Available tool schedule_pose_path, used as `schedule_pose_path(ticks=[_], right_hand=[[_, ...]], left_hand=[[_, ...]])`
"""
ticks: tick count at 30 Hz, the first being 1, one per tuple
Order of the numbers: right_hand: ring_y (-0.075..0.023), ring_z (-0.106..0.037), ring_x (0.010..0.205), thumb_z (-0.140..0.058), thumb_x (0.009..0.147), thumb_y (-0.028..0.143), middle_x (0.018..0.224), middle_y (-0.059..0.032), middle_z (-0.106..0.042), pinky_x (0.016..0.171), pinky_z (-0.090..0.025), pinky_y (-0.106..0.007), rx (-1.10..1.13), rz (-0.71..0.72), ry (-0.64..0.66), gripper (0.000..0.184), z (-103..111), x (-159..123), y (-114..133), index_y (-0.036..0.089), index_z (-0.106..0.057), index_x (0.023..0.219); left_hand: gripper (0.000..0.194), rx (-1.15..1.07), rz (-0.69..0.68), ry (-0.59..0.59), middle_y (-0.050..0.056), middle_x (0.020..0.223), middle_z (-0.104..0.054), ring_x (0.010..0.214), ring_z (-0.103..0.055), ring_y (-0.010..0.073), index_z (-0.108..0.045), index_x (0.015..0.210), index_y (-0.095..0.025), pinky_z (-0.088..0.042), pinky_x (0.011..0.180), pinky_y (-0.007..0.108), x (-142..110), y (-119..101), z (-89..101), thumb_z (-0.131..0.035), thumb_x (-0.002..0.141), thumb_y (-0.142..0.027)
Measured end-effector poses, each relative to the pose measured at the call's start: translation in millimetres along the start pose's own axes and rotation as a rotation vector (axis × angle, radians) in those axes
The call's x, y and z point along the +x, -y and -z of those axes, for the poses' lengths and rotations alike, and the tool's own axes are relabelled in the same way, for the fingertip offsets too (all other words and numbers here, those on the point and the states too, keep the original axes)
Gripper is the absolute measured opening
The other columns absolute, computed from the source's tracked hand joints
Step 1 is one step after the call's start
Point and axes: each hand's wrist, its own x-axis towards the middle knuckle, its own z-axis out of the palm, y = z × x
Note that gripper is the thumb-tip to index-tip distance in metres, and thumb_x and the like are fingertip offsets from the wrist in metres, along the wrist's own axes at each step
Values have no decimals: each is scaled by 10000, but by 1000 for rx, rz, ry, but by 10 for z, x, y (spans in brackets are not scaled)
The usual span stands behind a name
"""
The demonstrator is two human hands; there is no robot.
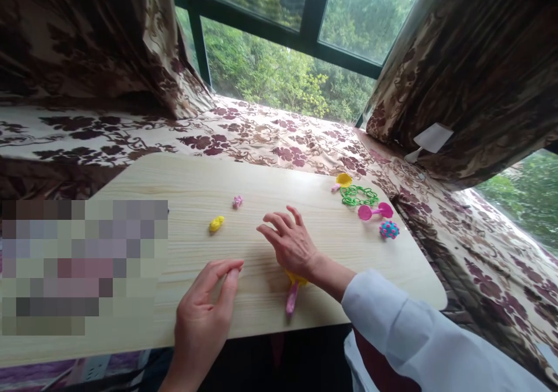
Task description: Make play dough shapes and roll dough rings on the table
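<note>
Okay, your right hand (293, 246) is spread, fingers loosely bent over the worktop (183, 177), nothing visible in its grasp. Your left hand (204, 305) has thumb and fingertips close together near the front edge; can't tell if anything small sits between them. Pink-and-yellow piece (291, 300) is below your right wrist, pink stem pointing your way, yellow part mostly hidden; can't tell if the wrist touches it. Looks like soft modelling clay, so judge it light, easily dented, maybe a bit tacky, likely weakest where stem meets yellow. Best hold: sides of the stem, gently, yellow end supported. Yellow lump (216, 224) and small pink lump (238, 202), beyond your left hand, probably squash too: light fingertip pinch at the sides
</note>
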Motion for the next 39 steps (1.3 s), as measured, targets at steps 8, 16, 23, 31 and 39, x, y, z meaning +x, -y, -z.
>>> schedule_pose_path(ticks=[8,16,23,31,39], right_hand=[[-177,-385,1089,-383,846,123,1139,-30,-508,1041,-113,-435,59,-21,37,277,-75,-27,-73,243,-532,1046],[-186,-380,1072,-422,798,94,1132,-35,-507,1030,-107,-424,62,-76,33,314,-88,-61,-66,241,-536,1052],[-196,-392,1052,-383,754,38,1141,-64,-481,1006,-145,-418,96,-319,-158,420,217,-49,-255,216,-506,1114],[-209,-390,1048,-425,719,56,1159,-63,-469,1018,-106,-428,73,-315,-46,452,60,-151,-236,223,-500,1132],[-210,-363,1083,-442,725,78,1168,-64,-464,1025,-65,-442,64,-278,47,449,-61,-149,-268,223,-489,1146]], left_hand=[[159,35,41,-26,-25,957,-607,913,-568,160,-605,902,-260,-434,867,275,12,25,-32,-535,763,-294],[159,75,29,-31,-30,928,-622,887,-580,159,-617,890,-259,-447,854,272,23,-35,-36,-535,759,-298],[152,14,9,-27,-24,932,-619,909,-578,151,-618,883,-248,-443,850,258,1,-28,-41,-513,780,-288],[147,23,13,-23,-32,950,-613,915,-579,142,-614,895,-259,-432,864,247,-2,22,-45,-536,771,-268],[141,36,40,-56,-43,926,-614,894,-565,126,-623,878,-257,-420,872,213,12,-10,-58,-567,749,-266]])
